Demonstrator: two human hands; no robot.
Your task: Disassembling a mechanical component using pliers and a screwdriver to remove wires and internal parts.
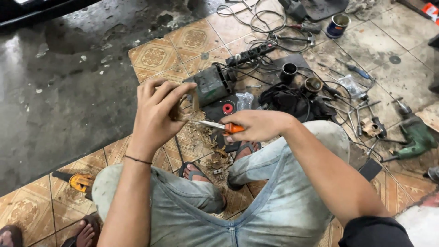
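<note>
Head view, person seated over a patterned tile floor [192, 41], knees in pale jeans filling the lower centre of the frame.

Left hand [157, 114], centre-left: grip closed around a small square brownish frame-like part [185, 106], fingers over its top edge, thumb at the side. Exact make of the part cannot be told.

Right hand [258, 124], centre: grip closed on the orange handle of a knife [219, 125]; the blade points left, tip touching or just beside the lower edge of the square part.

Below the hands, between the sandalled feet: a scatter of wood-like shavings [215, 158] on the tiles.

Just above the left hand: a grey-green motor housing [211, 84], with a black power strip [250, 54] and tangled cables beyond it.

Upper right: a small open tin can [337, 25]. Right edge: a green power drill [417, 139] lying on the floor. Lower left: a yellow-and-black tool [78, 181] beside the left knee.
</note>
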